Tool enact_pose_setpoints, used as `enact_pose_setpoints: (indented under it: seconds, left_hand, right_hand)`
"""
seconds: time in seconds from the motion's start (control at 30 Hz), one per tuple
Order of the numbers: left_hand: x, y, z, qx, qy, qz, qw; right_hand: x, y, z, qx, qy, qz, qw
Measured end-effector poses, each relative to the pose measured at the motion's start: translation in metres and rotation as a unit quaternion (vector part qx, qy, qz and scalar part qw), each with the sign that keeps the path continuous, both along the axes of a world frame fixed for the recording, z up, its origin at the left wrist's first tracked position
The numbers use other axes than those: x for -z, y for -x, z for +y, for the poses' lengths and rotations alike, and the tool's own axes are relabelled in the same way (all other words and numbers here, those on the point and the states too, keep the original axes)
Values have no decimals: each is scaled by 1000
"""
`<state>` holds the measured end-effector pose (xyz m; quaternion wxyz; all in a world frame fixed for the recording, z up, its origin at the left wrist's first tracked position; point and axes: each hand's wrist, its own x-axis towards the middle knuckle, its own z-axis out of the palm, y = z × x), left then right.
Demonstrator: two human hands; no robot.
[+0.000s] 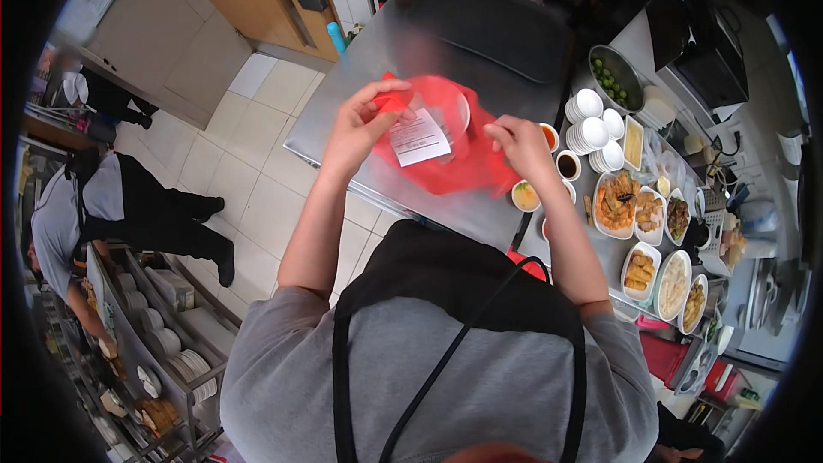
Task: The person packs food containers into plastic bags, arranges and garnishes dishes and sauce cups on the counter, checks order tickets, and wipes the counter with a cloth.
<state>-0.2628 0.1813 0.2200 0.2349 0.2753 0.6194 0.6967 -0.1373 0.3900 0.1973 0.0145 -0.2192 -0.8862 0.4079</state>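
Red plastic bag [487, 167] smeared by motion, its lower outline indistinct; the receipt [420, 139] against it carries print too small to read; a white-rimmed round container [464, 111] is partly hidden by the red film, whether inside or behind cannot be told, and its contents are unclear; at lower right, black clothing [690, 439] is cut off by the picture's dark curved border.

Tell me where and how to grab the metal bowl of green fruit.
Probably by the left rim of the metal bowl, pinched inside and out, coming from the left: its round rim is exposed there, while stacked white containers crowd its near side.
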Motion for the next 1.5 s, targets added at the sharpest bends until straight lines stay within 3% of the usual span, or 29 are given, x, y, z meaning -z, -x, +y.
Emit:
enact_pose_setpoints:
  seconds: [0.03,0.1,0.17,0.23,0.3,0.37,0.4,0.5,0.57,0.63,0.7,0.73,0.83,0.9,0.93,1.0,1.27,1.4,1.5]
  left_hand:
    - [-1,-1,3,14,-8,4,1000]
    - [-3,-3,9,16,-10,18,1000]
    - [-5,-4,12,18,-13,30,999]
    - [-6,-4,12,19,-8,36,999]
    - [-7,-4,10,22,-1,34,999]
    - [-8,-4,9,26,6,32,999]
    - [-9,-4,10,24,16,44,999]
    - [-10,-7,15,30,35,46,998]
    - [-10,-9,24,38,42,41,998]
    - [-2,-14,38,31,40,179,983]
    - [-1,-30,57,10,27,216,976]
    - [-2,-33,65,-15,14,252,968]
    - [-4,-7,71,-7,11,202,979]
    - [-21,17,65,10,64,195,979]
    - [-25,31,68,22,71,179,981]
    - [-35,52,73,40,75,168,982]
    - [-82,96,102,56,80,169,981]
    - [-77,127,120,67,60,153,984]
    - [-65,144,142,43,90,229,968]
  right_hand:
    - [3,1,-4,1,1,1,1000]
    - [18,4,-12,-101,-184,-19,978]
    - [46,8,-23,-93,-219,-5,971]
    - [55,9,-34,-42,-235,91,967]
    - [65,10,-22,-54,-227,112,966]
    - [54,7,-12,-37,-126,77,988]
    - [31,5,-12,-11,36,83,996]
    - [-10,5,-3,-1,258,208,944]
    - [-38,7,-7,-1,264,237,935]
    - [-41,13,-15,-2,269,267,925]
    - [-34,24,-25,-71,167,300,937]
    - [-44,24,-35,-83,196,291,933]
    - [-63,11,-39,-96,228,303,920]
    - [-59,-4,-22,-76,59,389,916]
    - [-56,-16,-9,-69,52,371,925]
    - [-41,-43,13,-13,120,330,936]
    - [63,-206,45,314,120,241,911]
    - [109,-270,17,414,-13,147,898]
    - [131,-305,4,467,-84,57,879]
